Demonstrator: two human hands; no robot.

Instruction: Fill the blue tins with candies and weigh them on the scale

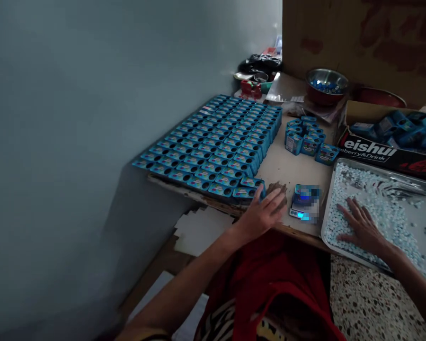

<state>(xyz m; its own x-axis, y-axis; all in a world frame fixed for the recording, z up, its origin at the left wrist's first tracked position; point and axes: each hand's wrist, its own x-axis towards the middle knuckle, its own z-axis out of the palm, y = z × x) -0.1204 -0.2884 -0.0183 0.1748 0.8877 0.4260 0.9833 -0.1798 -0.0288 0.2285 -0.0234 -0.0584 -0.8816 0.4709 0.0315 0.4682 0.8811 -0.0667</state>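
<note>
My left hand (pixel 264 215) is at the table's front edge, fingers apart, beside the nearest corner of a large block of blue boxes (pixel 213 142) with dark round openings on top. Its fingertips are by the end box (pixel 248 192); whether they touch it I cannot tell. My right hand (pixel 364 227) lies spread, palm down, on small pale blue-white pellets (pixel 348 194) in a metal tray (pixel 323 232). Between my hands sits a small digital scale (pixel 300 214) with a lit display and a blue box (pixel 301 195) on it, partly blurred out.
Several loose blue boxes (pixel 308 137) stand behind the scale. A printed carton (pixel 376 156) full of blue boxes sits behind the tray. A metal bowl (pixel 327 85) and a red tape dispenser (pixel 251 89) are at the back. A wall (pixel 74 118) borders the left side.
</note>
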